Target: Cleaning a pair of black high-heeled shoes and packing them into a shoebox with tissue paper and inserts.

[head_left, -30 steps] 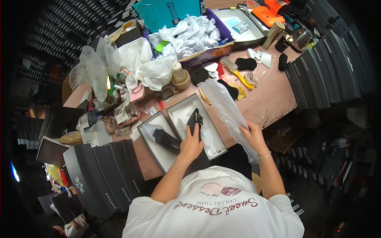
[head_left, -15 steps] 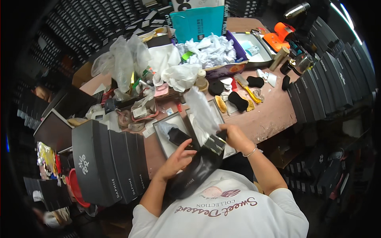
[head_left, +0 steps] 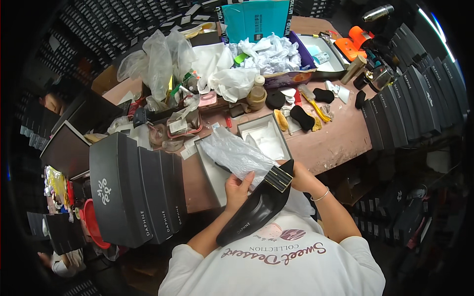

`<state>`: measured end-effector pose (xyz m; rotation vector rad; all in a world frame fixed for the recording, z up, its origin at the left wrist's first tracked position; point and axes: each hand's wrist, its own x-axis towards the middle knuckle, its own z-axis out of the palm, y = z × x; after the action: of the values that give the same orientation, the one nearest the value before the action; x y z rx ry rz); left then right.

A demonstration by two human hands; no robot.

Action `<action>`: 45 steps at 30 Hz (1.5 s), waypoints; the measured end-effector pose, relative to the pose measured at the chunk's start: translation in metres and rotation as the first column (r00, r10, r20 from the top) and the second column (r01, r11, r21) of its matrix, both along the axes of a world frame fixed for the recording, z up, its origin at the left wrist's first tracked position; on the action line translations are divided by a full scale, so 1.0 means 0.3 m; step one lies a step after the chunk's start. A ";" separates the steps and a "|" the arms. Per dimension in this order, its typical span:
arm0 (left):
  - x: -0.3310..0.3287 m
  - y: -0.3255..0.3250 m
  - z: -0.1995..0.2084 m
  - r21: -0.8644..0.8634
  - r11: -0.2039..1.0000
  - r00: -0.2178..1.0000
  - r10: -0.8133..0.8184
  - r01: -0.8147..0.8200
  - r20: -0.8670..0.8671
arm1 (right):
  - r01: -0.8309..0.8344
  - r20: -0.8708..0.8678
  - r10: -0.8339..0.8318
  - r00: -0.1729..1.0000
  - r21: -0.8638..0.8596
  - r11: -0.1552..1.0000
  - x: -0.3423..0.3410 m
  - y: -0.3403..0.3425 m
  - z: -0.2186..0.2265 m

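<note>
A black pointed shoe (head_left: 256, 209) with a gold-edged buckle on its front lies slantwise before my chest, heel toward me. My right hand (head_left: 302, 177) is closed around its toe end, fingers partly hidden behind it. My left hand (head_left: 239, 190) pinches a translucent white wrapping sheet (head_left: 237, 150) beside the shoe's opening. That sheet lies across an open grey shoe box (head_left: 216, 185), hiding most of its inside; a bit of something black shows under the sheet. Right behind stands another open box part (head_left: 282, 135) with white paper (head_left: 266, 138) in it.
Closed dark shoe boxes stand in rows at left (head_left: 116, 192) and right (head_left: 395, 113). At the back are a purple carton (head_left: 291, 78) of crumpled paper, plastic bags (head_left: 163, 59) and an orange tape dispenser (head_left: 353, 44). Black pads (head_left: 301, 117) and a yellow-handled brush (head_left: 316, 106) lie on the table.
The wrapping sheet has come down leftward over the box and the black shoe in it. My left hand has closed on the sheet. The held shoe has turned and shows its side more fully.
</note>
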<state>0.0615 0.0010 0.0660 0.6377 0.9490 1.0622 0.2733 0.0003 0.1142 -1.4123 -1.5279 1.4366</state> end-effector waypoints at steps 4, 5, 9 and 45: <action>-0.020 0.012 0.083 -0.147 0.950 0.915 -0.213 0.277 0.343 | 0.016 -0.054 -0.026 0.998 -0.188 0.982 0.033 0.000 0.039; -0.024 0.020 0.088 -0.088 0.932 0.912 -0.321 0.353 0.257 | -0.015 0.010 0.017 1.000 -0.141 0.990 0.041 -0.001 0.045; -0.058 0.062 0.096 -0.023 0.822 0.822 -0.568 0.569 0.052 | -0.085 -0.036 0.082 0.996 -0.076 0.994 0.068 -0.010 0.033; 0.021 0.067 0.195 -0.384 0.804 0.832 -0.537 0.453 -0.142 | 0.070 0.776 -0.402 0.487 0.423 0.903 0.560 0.483 -0.606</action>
<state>0.0678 0.0211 0.1245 0.6913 1.0673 0.3363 0.4412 0.1452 -0.0676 -2.1456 -1.8819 0.1691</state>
